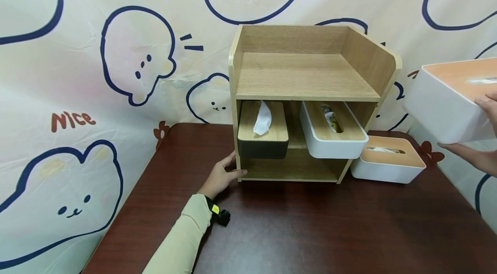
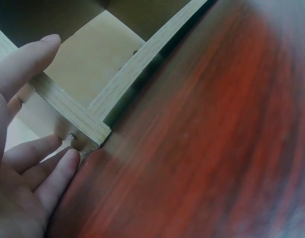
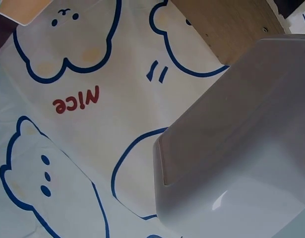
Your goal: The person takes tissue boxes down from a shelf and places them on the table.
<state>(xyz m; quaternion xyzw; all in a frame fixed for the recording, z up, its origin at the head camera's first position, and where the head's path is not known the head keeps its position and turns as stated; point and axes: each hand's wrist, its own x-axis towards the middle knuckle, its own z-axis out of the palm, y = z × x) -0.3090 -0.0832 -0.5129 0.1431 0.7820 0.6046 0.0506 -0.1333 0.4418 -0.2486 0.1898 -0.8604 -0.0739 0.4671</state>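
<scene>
My left hand [image 1: 220, 174] grips the lower front corner of a wooden desktop shelf [image 1: 306, 74] by its left side panel. In the left wrist view the thumb lies over the panel's front edge, with the other fingers against its outer face. At the far right, my right hand [image 1: 483, 149] holds a white tissue box [image 1: 442, 105] with a peach lid up in the air, thumb on top and fingers underneath. The right wrist view shows that box's white side [image 3: 251, 148] large, the hand itself hidden. Part of the hand and box is cut off by the head view's edge.
In the shelf's middle level sit a dark tissue box [image 1: 263, 149] with a tissue sticking up and a white tissue box [image 1: 338, 149], both jutting forward. Another white tissue box [image 1: 384, 172] rests on the brown table [image 1: 295, 231] right of the shelf. A cartoon-bear cloth [image 1: 136, 58] hangs behind.
</scene>
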